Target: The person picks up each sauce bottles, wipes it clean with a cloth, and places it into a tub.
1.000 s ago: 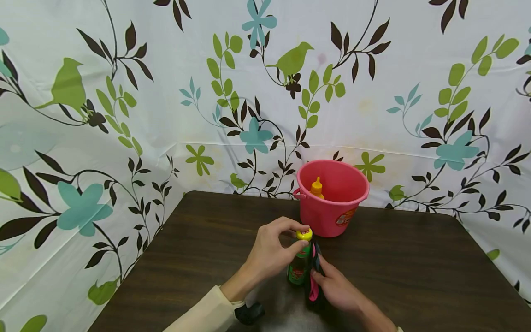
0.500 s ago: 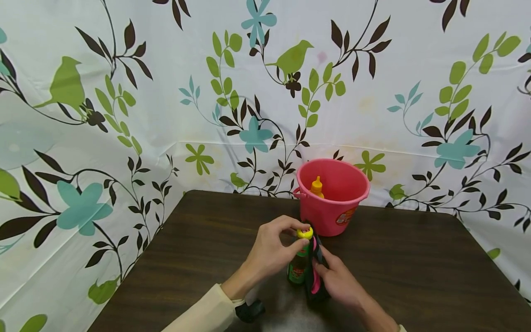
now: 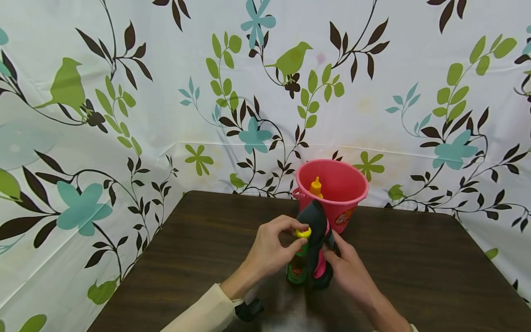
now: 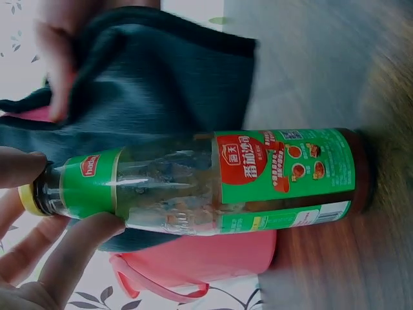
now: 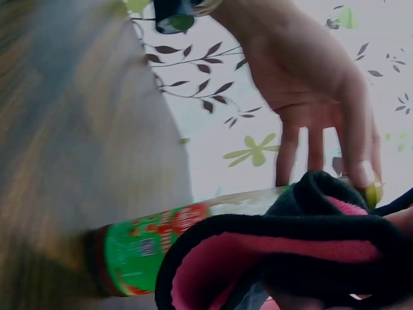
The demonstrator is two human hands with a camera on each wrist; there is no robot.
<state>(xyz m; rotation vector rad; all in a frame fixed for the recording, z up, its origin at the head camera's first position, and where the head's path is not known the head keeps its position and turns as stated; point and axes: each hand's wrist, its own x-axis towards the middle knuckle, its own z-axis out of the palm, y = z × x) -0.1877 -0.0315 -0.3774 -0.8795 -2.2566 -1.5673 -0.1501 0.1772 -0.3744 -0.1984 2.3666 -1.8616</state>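
Note:
A glass ketchup bottle (image 3: 297, 269) with a yellow cap and green-and-red label stands upright on the dark wooden table. My left hand (image 3: 271, 244) pinches it at the cap and neck, thumb on one side and fingers on the other. My right hand (image 3: 350, 265) grips a folded cloth (image 3: 316, 226), dark on one face and pink on the other, bunched close along the bottle's right side. In the left wrist view the cloth (image 4: 181, 77) spreads behind the bottle's upper half. The right wrist view has its pink folds (image 5: 277, 248) covering part of the bottle.
Behind the hands a pink bucket (image 3: 332, 210) stands near the table's back edge. Inside it is a yellow squeeze bottle (image 3: 315, 186) with a pointed tip. A patterned sheet (image 3: 257, 92) with birds and leaves hangs behind the table (image 3: 199, 240).
My right hand has lifted the cloth upward and slightly right along the bottle, and more of its dark face shows. The left hand and bottle stay nearly still.

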